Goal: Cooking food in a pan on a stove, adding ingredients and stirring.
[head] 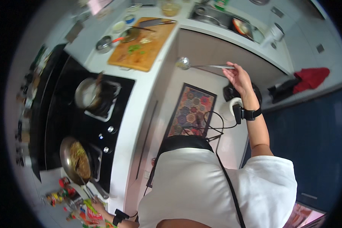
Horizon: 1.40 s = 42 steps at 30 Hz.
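Note:
My right hand (238, 77) holds a metal ladle (208, 66) by the end of its handle, out over the floor. The ladle's bowl points towards the counter. At the lower left, my left hand (98, 205) is closed around the thin handle of a metal utensil (89, 190), probably a spatula, which reaches into a wok (65, 155). Its working end is hidden in the food. Brown sauce and pale green pieces of food (79, 159) lie in the wok, which sits on the near burner. The wok's handle (99, 189) extends beside my left hand.
A saucepan (84, 92) of whitish liquid stands on the far burner of the black hob (74, 125). Beyond it, a wooden cutting board (136, 58) bears a cleaver (154, 22) and chopped greens (134, 48). Food packets (92, 215) crowd the near counter. A sink (211, 20) is at the back.

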Motion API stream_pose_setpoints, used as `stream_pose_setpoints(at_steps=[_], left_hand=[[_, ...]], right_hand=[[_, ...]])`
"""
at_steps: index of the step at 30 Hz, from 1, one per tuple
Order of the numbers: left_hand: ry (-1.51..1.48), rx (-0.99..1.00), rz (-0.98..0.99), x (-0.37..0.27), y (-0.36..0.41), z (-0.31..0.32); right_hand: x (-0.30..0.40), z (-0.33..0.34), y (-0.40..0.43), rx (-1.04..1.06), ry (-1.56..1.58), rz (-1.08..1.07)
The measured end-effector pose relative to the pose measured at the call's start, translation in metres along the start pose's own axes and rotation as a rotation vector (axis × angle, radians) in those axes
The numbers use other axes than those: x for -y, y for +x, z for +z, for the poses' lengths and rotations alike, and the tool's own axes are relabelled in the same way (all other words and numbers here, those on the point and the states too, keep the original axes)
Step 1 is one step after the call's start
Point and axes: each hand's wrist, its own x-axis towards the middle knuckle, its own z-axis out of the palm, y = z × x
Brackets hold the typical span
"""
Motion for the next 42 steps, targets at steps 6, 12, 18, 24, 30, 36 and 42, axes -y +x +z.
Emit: stream_pose_setpoints(at_steps=[6,12,18,24,30,36,42], left_hand=[[0.411,-0.02,0.071,0.016,0.017,-0.004],[0.449,-0.146,0.086,0.003,0.002,-0.002],[-0.808,0.214,-0.326,-0.097,-0.045,0.027],[-0.823,0.056,-0.603,-0.09,-0.037,0.01],[-0.561,-0.183,-0.363,-0.112,-0.05,0.024],[-0.557,-0.357,-0.363,-0.111,-0.086,0.013],[-0.644,-0.378,-0.424,-0.133,-0.132,0.015]], right_hand=[[0.057,-0.201,-0.002,-0.499,0.048,-0.211],[0.016,-0.335,0.027,-0.711,-0.504,-0.4],[-0.05,-0.379,0.036,-0.305,-1.721,-0.362],[-0.032,-0.317,0.074,-0.381,-1.686,-0.561],[-0.051,-0.154,0.165,-0.111,-0.883,-0.53],[-0.154,0.02,0.254,0.261,-0.079,0.034],[-0.265,0.141,0.275,0.259,0.252,0.451]])
